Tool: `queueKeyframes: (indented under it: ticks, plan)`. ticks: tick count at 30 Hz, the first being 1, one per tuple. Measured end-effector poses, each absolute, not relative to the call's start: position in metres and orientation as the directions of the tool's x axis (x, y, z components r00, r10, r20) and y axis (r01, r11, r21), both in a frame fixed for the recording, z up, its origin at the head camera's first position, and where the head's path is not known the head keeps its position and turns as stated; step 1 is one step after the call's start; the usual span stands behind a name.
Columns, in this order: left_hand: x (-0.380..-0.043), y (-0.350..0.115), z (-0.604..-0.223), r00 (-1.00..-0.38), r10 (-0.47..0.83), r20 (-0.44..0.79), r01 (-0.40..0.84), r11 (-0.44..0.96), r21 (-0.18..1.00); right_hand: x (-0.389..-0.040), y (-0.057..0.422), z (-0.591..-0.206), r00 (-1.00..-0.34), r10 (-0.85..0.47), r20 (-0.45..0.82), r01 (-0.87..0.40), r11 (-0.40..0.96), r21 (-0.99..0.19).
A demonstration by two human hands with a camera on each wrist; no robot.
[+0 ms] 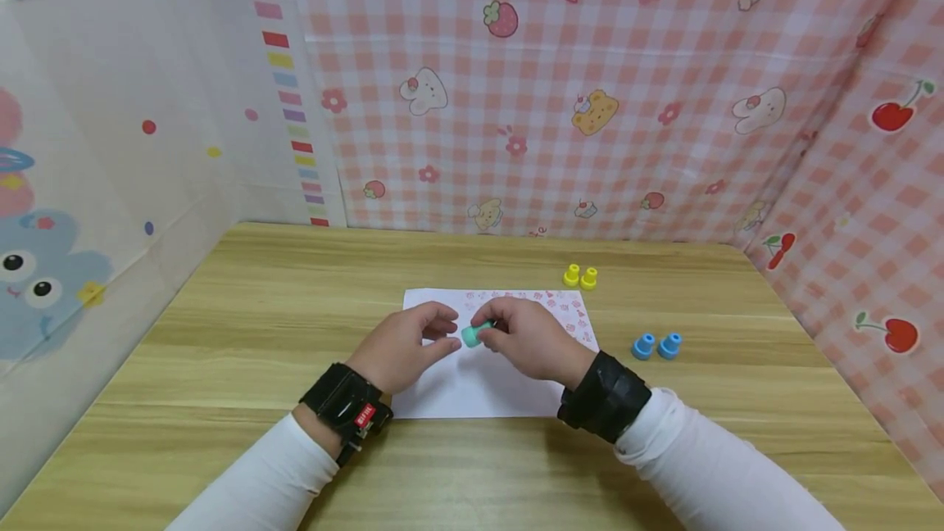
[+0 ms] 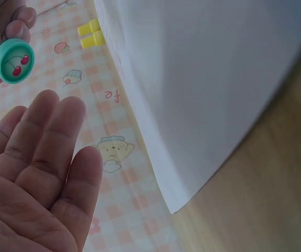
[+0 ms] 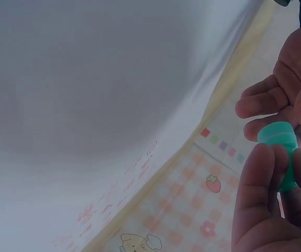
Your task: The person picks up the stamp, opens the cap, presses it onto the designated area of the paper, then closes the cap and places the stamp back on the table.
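Over the white paper (image 1: 479,390), my right hand (image 1: 537,340) pinches a small teal toy stamp (image 1: 470,337) between thumb and fingers. The stamp is tilted, its wide end facing my left hand (image 1: 398,349). In the left wrist view, a pair of red cherries shows inside the round rim of the stamp (image 2: 15,61). My left hand is beside it with fingers relaxed and slightly bent, holding nothing. The right wrist view shows the fingers around the narrower part of the stamp (image 3: 277,134). Rows of small red prints (image 1: 564,301) mark the paper's far right part.
Two yellow stamps (image 1: 588,279) stand just beyond the paper's far right corner. To the right of the paper are two blue stamps (image 1: 644,347). All lie on a wooden table (image 1: 243,334), with a checked pink cloth (image 1: 457,138) hanging behind it.
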State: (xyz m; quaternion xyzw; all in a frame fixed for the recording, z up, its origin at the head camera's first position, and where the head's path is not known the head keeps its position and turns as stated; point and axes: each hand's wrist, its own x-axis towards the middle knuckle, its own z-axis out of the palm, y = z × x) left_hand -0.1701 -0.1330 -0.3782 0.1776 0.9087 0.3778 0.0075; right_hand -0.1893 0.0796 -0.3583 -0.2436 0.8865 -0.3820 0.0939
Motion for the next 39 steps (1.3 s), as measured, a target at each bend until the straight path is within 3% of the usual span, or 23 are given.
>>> queueKeyframes:
  ticks: [39]
  plan:
    - [-0.168, -0.131, -0.380, -0.924, 0.358, 0.136, 0.336, 0.589, 0.735, -0.183, 0.073, -0.372, -0.835, -0.550, -0.014, -0.347, 0.547, -0.762]
